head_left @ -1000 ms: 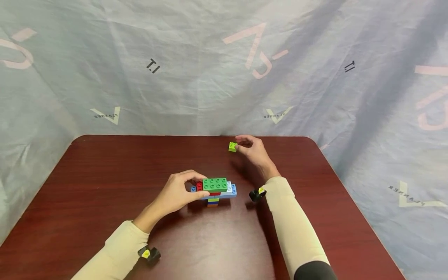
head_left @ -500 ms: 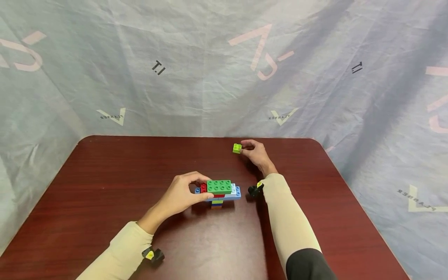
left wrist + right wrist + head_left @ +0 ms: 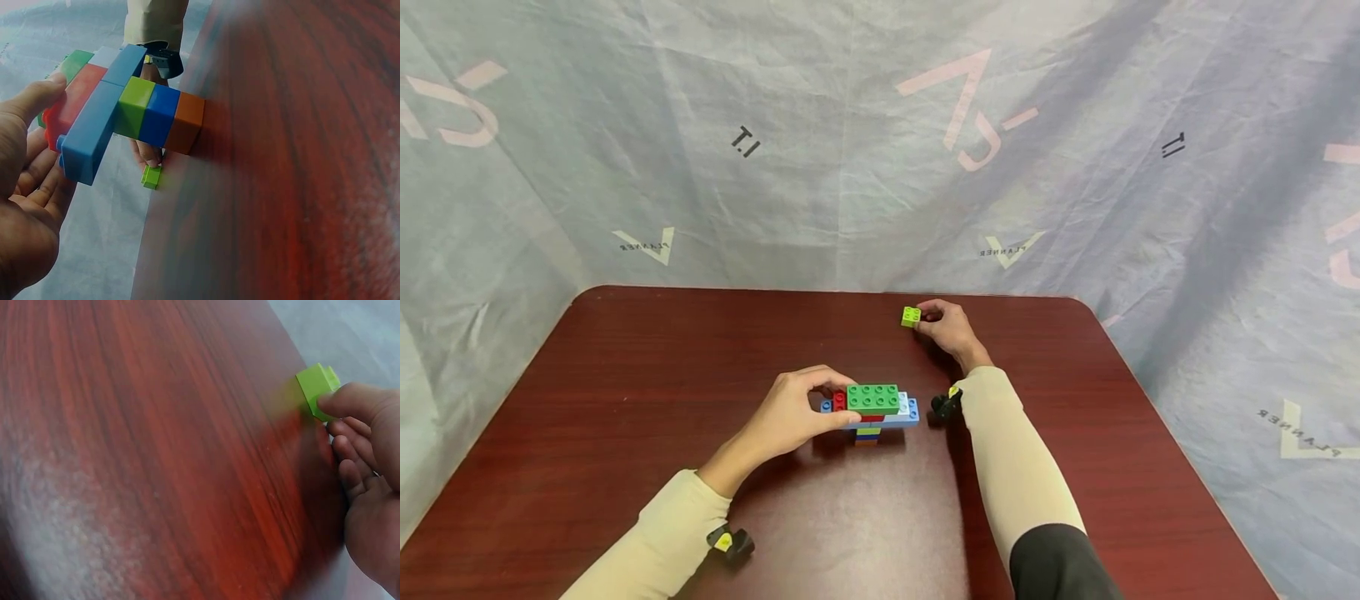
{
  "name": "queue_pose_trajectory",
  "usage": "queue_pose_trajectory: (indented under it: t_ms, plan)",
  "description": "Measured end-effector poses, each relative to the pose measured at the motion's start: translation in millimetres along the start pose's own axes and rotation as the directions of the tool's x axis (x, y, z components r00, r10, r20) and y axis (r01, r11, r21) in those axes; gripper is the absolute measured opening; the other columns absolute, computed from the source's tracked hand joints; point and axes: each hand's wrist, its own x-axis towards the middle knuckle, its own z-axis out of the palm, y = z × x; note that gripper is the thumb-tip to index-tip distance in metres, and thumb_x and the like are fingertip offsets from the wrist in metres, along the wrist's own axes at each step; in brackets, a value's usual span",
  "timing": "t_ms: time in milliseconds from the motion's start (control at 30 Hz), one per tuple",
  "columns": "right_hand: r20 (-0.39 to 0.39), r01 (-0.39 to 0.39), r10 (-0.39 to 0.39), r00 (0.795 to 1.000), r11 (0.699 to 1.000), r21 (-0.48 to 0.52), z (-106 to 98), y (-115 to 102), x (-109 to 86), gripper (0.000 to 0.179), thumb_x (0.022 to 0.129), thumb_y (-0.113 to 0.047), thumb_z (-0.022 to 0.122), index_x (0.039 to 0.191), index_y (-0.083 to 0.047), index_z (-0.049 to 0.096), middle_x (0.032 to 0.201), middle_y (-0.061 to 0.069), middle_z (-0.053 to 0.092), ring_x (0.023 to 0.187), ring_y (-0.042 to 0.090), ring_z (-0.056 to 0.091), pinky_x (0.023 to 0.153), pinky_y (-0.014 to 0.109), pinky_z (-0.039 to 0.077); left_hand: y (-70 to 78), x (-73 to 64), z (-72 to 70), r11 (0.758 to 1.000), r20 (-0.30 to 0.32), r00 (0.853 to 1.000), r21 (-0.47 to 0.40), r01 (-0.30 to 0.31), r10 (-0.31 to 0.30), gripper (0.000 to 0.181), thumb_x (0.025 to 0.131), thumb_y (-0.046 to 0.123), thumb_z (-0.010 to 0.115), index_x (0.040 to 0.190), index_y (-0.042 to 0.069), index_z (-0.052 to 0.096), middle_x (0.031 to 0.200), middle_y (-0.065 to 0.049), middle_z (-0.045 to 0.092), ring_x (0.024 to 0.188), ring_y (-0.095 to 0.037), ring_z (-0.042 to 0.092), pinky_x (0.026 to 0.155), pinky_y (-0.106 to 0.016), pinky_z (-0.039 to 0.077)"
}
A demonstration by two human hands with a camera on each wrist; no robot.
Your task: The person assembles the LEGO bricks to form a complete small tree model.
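My left hand holds a built stack of toy building bricks near the middle of the table, with the thumb on the near side and fingers behind. On top lies a green brick, over a red brick and a pale one. Long blue bricks run beneath these. A narrow column of lime, dark blue and orange bricks forms the foot, standing on the table. Farther back, my right hand pinches a small lime brick on the table; its fingertips are partly hidden behind it.
The dark red-brown table has its back edge just beyond the lime brick. A grey printed cloth hangs behind it and at both sides. Each wrist carries a small black camera.
The right hand's fingers have come down from above and closed on the lime brick, which stays in place. My left hand keeps its hold on the stack. The head view has shifted slightly.
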Motion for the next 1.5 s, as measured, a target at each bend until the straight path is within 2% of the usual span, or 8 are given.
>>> queue_pose_trajectory:
  t_ms: [133,333,567,700,833,1033,1300,1500]
  plan:
    - [-0.019,0.011,-0.011,1.000,1.000,-0.003,0.2,-1.0,-2.6,0.035,0.094,-0.008,0.073,0.128,-0.004,0.066,0.126,0.019,0.066,0.115,0.031,0.060,0.096,0.038,0.050,1.2,0.2,-0.9,1.000,0.002,1.000,0.001,0.001,-0.001,0.034,0.081,0.032,0.089,0.112,0.024,0.076,0.102,0.007,0.072,0.090,-0.011,0.063,0.077,-0.030,0.059]
    - [-0.019,0.043,-0.042,0.999,0.999,0.019,-2.9,-0.9,-9.8,0.033,0.095,-0.010,0.073,0.127,-0.004,0.066,0.124,0.018,0.067,0.114,0.031,0.063,0.093,0.037,0.052,0.4,0.7,-1.1,1.000,0.006,1.000,-0.002,0.009,-0.008,0.035,0.082,0.033,0.089,0.113,0.024,0.075,0.102,0.007,0.072,0.089,-0.012,0.064,0.078,-0.040,0.060]
    - [-0.018,0.107,-0.106,0.994,0.993,0.048,-6.8,-3.7,-23.2,0.032,0.092,-0.008,0.076,0.123,-0.004,0.068,0.119,0.017,0.069,0.108,0.028,0.066,0.087,0.026,0.052,0.2,0.3,-0.9,1.000,0.012,1.000,0.001,0.022,-0.022,0.035,0.082,0.033,0.089,0.113,0.024,0.075,0.103,0.006,0.072,0.089,-0.012,0.064,0.076,-0.032,0.059]
    - [-0.013,0.167,-0.167,0.986,0.985,0.052,-8.8,-11.3,-33.8,0.032,0.092,-0.006,0.076,0.123,-0.002,0.068,0.117,0.018,0.070,0.105,0.028,0.067,0.085,0.024,0.054,0.9,0.6,-1.1,1.000,0.015,1.000,-0.003,0.025,-0.025,0.035,0.082,0.032,0.089,0.113,0.023,0.075,0.103,0.006,0.072,0.089,-0.013,0.064,0.077,-0.035,0.060]
    - [0.006,0.226,-0.226,0.974,0.974,0.031,-11.1,-24.2,-49.1,0.033,0.093,-0.008,0.075,0.125,-0.004,0.067,0.118,0.018,0.070,0.106,0.029,0.068,0.088,0.028,0.055,0.9,0.5,-1.2,1.000,0.015,1.000,-0.007,0.021,-0.021,0.035,0.082,0.031,0.089,0.113,0.023,0.075,0.103,0.006,0.072,0.089,-0.013,0.064,0.078,-0.039,0.060]
    - [0.034,0.307,-0.307,0.951,0.952,0.014,-12.8,-42.3,-75.3,0.033,0.092,-0.010,0.077,0.124,-0.007,0.069,0.115,0.015,0.072,0.102,0.027,0.069,0.086,0.030,0.055,0.3,0.5,-0.9,1.000,0.010,1.000,-0.013,0.010,-0.010,0.034,0.082,0.031,0.089,0.112,0.023,0.076,0.101,0.007,0.072,0.089,-0.011,0.065,0.078,-0.037,0.060]
    - [0.074,0.350,-0.353,0.933,0.935,0.052,-9.0,-59.4,-110.3,0.033,0.090,-0.011,0.078,0.122,-0.009,0.069,0.112,0.013,0.072,0.097,0.025,0.069,0.080,0.025,0.055,-1.8,1.8,-0.6,1.000,0.004,1.000,-0.021,-0.015,0.015,0.033,0.082,0.031,0.089,0.111,0.024,0.076,0.100,0.008,0.072,0.089,-0.010,0.065,0.078,-0.033,0.059]
    - [0.110,0.402,-0.407,0.907,0.913,0.066,-4.0,-72.1,-135.4,0.032,0.089,-0.010,0.079,0.120,-0.014,0.070,0.105,0.008,0.073,0.086,0.024,0.067,0.072,0.029,0.055,-3.3,1.9,-0.7,0.999,0.005,0.999,-0.020,-0.034,0.034,0.033,0.082,0.029,0.089,0.112,0.022,0.076,0.100,0.007,0.072,0.090,-0.011,0.064,0.079,-0.033,0.059]
